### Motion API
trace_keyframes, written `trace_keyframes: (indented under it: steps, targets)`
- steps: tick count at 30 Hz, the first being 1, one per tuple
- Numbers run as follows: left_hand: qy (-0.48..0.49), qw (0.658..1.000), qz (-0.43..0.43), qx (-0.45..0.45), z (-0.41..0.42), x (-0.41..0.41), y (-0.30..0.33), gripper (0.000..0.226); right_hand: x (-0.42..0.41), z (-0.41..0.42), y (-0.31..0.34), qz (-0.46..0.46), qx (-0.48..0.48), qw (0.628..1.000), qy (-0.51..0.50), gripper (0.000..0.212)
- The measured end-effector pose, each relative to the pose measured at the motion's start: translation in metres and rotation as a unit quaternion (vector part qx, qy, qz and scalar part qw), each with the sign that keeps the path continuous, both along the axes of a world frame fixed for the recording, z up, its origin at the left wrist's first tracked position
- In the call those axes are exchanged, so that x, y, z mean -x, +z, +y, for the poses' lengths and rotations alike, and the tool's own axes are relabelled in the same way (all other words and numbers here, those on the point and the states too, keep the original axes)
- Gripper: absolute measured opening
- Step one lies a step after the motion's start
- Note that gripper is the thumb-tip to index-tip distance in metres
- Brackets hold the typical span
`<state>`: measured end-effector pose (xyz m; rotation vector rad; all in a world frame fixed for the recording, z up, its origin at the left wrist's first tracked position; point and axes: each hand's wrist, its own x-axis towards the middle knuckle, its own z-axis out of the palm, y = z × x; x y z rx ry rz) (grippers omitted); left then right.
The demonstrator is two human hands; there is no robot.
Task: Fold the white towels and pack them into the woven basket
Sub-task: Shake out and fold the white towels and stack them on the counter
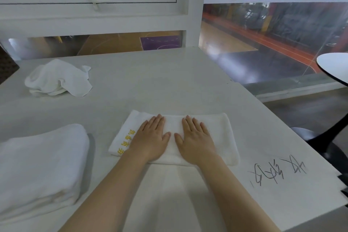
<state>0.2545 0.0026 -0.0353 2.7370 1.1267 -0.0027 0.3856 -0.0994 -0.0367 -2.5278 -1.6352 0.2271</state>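
Towel (pixel 218 133), white, folded flat, yellow lettering at 1 end.

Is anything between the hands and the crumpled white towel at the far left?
Nothing visible. Left hand and right hand press the folded white towel; bare white table lies before the crumpled white towel.

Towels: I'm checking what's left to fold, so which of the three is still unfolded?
The crumpled towel at the table's far left. The towel under both hands is folded flat, and the stack at near left is folded too.
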Motion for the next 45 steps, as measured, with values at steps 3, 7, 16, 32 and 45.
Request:
trace_keyframes:
  steps: [3, 7, 16, 32, 45]
  targets:
    - [0.047, 0.999, 0.022, -0.001, 0.022, 0.025, 0.004, 0.065, -0.027, -0.014, -0.001, -0.007, 0.010, 0.999, -0.046, 0.073]
    - [0.076, 0.996, 0.021, 0.029, 0.035, 0.048, 0.003, 0.065, -0.056, -0.031, -0.004, 0.000, -0.002, 0.996, -0.094, 0.073]
    - [0.089, 0.995, -0.007, 0.043, 0.021, 0.053, 0.002, 0.064, -0.058, -0.035, -0.001, 0.019, -0.009, 0.995, -0.096, 0.071]
    - [0.111, 0.960, -0.236, 0.101, -0.067, 0.150, -0.011, 0.050, -0.028, -0.126, 0.005, 0.065, -0.222, 0.928, -0.292, 0.043]
    - [0.114, 0.955, -0.263, 0.080, -0.078, 0.162, -0.013, 0.047, -0.005, -0.137, 0.012, 0.106, -0.210, 0.915, -0.328, 0.029]
